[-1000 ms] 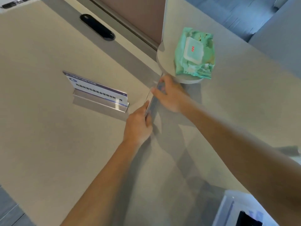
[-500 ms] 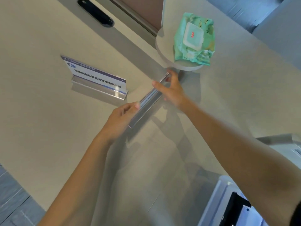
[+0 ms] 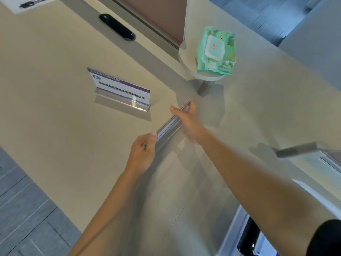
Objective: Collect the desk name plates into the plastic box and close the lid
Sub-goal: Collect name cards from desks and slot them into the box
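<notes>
A clear acrylic name plate (image 3: 168, 125) is held edge-on above the beige desk, between both hands. My left hand (image 3: 143, 154) pinches its near end, and my right hand (image 3: 186, 120) grips its far end. A second name plate (image 3: 120, 88) with a white and purple card stands upright on the desk to the left of the hands. The plastic box (image 3: 238, 228) shows only as a pale rim at the lower right corner, partly hidden by my right arm.
A green pack of wet wipes (image 3: 215, 50) lies on a small round raised shelf (image 3: 188, 65) at the back. A black oval cable port (image 3: 117, 26) is set in the desk behind. A grey bar (image 3: 297, 149) juts in at the right. The desk edge runs along the lower left.
Both hands have lifted the held name plate off the desk and drawn it nearer to me, away from the round shelf. The standing plate has stayed put.
</notes>
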Demonstrator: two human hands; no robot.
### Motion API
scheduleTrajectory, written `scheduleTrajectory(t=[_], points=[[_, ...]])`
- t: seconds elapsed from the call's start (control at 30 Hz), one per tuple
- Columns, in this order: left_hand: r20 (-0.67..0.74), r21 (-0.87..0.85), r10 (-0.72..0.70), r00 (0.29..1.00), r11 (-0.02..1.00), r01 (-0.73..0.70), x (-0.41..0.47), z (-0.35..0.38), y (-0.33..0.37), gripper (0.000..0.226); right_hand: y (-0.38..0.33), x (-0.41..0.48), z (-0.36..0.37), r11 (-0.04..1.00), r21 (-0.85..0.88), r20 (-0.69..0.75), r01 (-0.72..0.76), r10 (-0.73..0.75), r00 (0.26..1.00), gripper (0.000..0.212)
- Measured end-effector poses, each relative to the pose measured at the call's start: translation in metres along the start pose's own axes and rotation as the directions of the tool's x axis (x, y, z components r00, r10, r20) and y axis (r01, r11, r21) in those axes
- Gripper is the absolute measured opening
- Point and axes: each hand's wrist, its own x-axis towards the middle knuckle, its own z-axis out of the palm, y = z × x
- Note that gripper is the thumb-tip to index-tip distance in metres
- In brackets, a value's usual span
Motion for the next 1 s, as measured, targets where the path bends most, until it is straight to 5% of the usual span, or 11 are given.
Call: scheduleTrajectory(t=[0.1, 0.23, 0.5, 0.6, 0.77, 1.0], points=[[-0.017, -0.108, -0.054, 0.998, 0.993, 0.052, -0.019, -0.002, 0.013, 0.059, -0.013, -0.018, 0.006, 0.998, 0.039, 0.019, -0.047, 0.047, 0.999, 0.055], [0.184, -0.316, -0.119, 0.976, 0.933, 0.173, -0.032, -0.014, 0.036, 0.033, -0.043, -0.049, 0.006, 0.995, -0.081, 0.022, 0.064, -0.062, 0.998, 0.066], [0.501, -0.283, -0.05, 0.864, 0.934, 0.218, -0.074, -0.015, 0.092, 0.081, -0.095, -0.144, -0.063, 0.969, -0.158, 0.009, 0.188, -0.189, 0.982, 0.058], [0.491, -0.265, -0.005, 0.871, 0.952, 0.154, -0.105, 0.011, 0.121, 0.092, -0.108, -0.191, -0.096, 0.965, -0.162, -0.017, 0.207, -0.212, 0.977, 0.084], [0.449, -0.137, 0.099, 0.888, 0.99, -0.041, -0.172, 0.066, 0.169, 0.095, -0.102, -0.266, -0.169, 0.959, -0.116, 0.022, 0.259, -0.258, 0.966, 0.093], [0.482, -0.066, 0.122, 0.868, 0.992, -0.103, -0.264, 0.145, 0.204, 0.088, -0.063, -0.368, -0.255, 0.98, 0.091, 0.029, 0.174, -0.178, 0.984, 0.099]])
